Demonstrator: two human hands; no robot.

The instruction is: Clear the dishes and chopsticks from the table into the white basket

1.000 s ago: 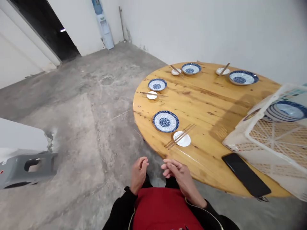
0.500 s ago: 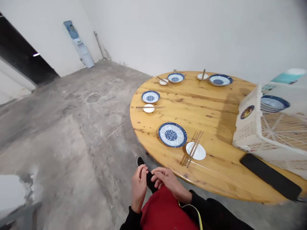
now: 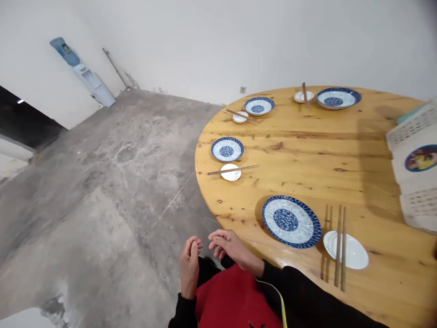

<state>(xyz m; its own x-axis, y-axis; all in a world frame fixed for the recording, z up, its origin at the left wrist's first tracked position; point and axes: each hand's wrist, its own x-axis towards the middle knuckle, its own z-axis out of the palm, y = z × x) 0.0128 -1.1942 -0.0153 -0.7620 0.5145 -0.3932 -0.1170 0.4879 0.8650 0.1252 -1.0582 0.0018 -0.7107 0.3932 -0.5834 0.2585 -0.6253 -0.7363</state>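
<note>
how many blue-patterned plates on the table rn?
4. Nearest plate by the near edge, close to the person's hands; second plate at the left edge; third plate at the far left; fourth plate at the far side. The basket may hide more.

Single head-worn view, looking forward and down, round table near at right

Empty hands beside round table

My left hand and right hand are bare, coming out of long black sleeves; I wear a red front with a thin yellow edge.
</note>
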